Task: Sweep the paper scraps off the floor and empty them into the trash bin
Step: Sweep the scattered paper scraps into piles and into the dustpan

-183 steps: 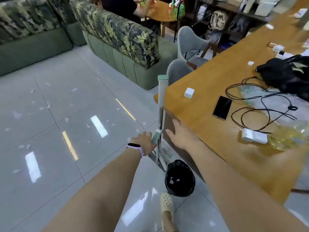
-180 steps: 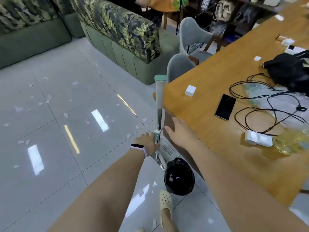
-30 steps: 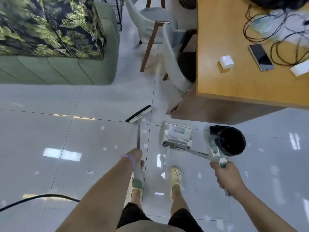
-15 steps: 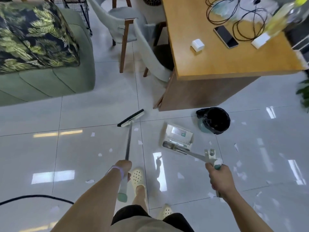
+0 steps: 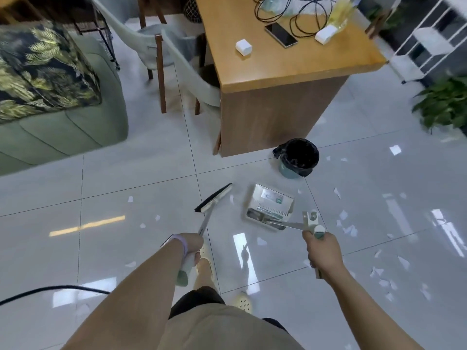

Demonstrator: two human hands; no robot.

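With the left hand point(image 5: 193, 245) gripping the broom point(image 5: 213, 198) and the right hand point(image 5: 322, 251) gripping the dustpan point(image 5: 269, 205) handle, the densest paper scraps point(image 5: 350, 229) lie right of the dustpan, nearer the right hand, with the trash bin point(image 5: 297, 157) beyond.

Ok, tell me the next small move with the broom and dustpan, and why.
Probably draw the broom toward the dustpan, pushing the scrap lying between them into its mouth. The left hand grips the broom, the right hand the dustpan handle; both heads sit on the floor, and no scraps show in the pan.
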